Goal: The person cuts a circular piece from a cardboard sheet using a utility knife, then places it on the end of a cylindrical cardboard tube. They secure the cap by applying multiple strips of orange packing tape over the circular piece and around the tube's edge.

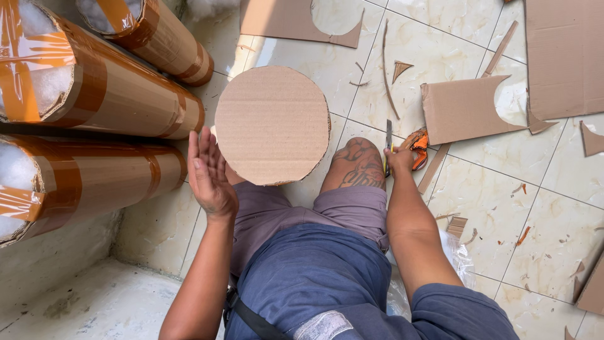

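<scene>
A round cardboard disc [272, 123] rests on my lap and knee, over the tiled floor. My left hand [209, 172] is open, palm up, fingers spread, just left of the disc's lower edge and not gripping it. My right hand [400, 157] is closed on a utility knife [389, 141] with its blade pointing up, beside my tattooed knee [355, 165]. An orange tool [418, 146] lies on the floor right behind that hand.
Three cardboard tubes wrapped in brown tape [107, 94], stuffed with white filling, lie at the left. Cardboard sheets with round cut-outs [462, 108] and offcut scraps [591, 140] are scattered over the tiles at the back and right. A raised ledge [75, 302] is at lower left.
</scene>
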The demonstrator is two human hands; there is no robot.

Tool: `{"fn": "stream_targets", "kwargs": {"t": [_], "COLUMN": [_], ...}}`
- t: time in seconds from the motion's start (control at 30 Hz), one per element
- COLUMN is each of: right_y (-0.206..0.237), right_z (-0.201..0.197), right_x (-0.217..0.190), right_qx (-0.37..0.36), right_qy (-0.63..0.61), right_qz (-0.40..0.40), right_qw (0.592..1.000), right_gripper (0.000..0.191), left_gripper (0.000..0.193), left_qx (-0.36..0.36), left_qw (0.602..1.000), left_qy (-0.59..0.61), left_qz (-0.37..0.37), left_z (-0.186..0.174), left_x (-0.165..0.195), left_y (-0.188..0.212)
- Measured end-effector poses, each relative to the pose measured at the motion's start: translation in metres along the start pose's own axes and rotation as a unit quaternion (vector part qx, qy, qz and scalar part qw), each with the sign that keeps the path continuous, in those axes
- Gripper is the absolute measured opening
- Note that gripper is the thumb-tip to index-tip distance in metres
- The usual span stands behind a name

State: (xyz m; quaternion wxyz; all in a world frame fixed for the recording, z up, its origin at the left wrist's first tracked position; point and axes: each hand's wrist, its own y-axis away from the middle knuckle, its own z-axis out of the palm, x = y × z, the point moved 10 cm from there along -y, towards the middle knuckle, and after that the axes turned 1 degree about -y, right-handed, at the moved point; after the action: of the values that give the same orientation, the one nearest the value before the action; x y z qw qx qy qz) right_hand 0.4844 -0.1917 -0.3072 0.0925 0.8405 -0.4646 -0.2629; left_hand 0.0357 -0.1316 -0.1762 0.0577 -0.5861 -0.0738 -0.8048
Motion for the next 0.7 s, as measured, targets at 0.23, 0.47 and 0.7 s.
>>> {"fn": "stream_targets", "kwargs": {"t": [0.23, 0.47, 0.7], "right_y": [0.003, -0.034, 0.018], "right_z": [-0.047, -0.018, -0.049], "right_x": [0.021, 0.056, 0.050], "right_qx": [0.225, 0.061, -0.006], "right_qy": [0.003, 0.067, -0.136], "right_qz": [0.056, 0.062, -0.173], "right_qw": [0.973, 0.994, 0.975], "right_gripper": [0.055, 0.039, 0.024], "left_gripper": [0.060, 0.048, 0.036], "left_qx": [0.094, 0.121, 0.035], "left_qw": [0.988, 0.987, 0.953], "left_qy": [-0.056, -0.094, -0.163], "left_qz": [-0.111, -0.059, 0.252], "left_z": [-0.049, -0.076, -0.030], "left_x": [-0.043, -0.034, 0.073], "left_y": [0.040, 0.057, 0.074]}}
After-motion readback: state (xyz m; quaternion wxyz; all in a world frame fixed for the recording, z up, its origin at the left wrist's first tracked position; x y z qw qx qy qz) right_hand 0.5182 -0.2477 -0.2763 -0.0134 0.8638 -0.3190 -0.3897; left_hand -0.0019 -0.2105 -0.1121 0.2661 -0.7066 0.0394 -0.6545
